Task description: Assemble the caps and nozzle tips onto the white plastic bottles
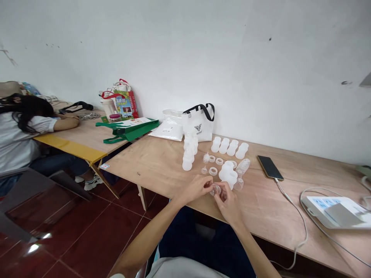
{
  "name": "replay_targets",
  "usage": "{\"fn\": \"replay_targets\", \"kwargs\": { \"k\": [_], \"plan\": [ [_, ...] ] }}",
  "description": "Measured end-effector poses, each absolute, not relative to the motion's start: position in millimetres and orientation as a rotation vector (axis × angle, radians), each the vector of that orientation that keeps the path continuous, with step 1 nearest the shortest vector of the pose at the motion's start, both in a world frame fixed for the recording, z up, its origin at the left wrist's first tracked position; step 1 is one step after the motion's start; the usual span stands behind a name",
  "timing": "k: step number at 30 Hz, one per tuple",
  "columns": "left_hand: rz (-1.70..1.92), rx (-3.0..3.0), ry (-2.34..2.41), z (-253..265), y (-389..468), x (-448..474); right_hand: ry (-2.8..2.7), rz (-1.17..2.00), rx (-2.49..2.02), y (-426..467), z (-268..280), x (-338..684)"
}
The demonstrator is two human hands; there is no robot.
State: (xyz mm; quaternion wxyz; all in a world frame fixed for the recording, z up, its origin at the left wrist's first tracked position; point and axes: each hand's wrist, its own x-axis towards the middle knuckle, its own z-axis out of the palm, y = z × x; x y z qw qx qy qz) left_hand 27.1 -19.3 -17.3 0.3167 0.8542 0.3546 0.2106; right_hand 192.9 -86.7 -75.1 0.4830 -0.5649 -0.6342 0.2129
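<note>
Near the table's front edge, my left hand (200,189) and my right hand (228,201) meet with their fingertips closed on a small clear round bottle part (216,189). Fingers cover much of it, so I cannot tell whether it is a teat, a ring or both. Just beyond lie a translucent screw ring (213,171), a clear teat (204,170) and more rings. Beside my right hand are frosted white bottle bodies (228,174) in a cluster and a clear cap (239,184). Further back, several white waisted pieces (224,146) lie in a row.
More frosted pieces (188,156) stand in a line at the left, before a white tote bag (201,125) and a white plastic packet (168,129). At right are a charging phone (270,167), its cable, and a white box (333,212). A person (26,131) leans on the neighbouring table.
</note>
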Motion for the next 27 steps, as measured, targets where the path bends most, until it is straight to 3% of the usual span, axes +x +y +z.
{"fn": "replay_targets", "kwargs": {
  "k": [27],
  "plan": [
    [0.593, 2.164, 0.884, -13.1, -23.6, 31.0, -1.509, 0.571, -1.389, -88.8, -71.7, 190.2]
  ]
}}
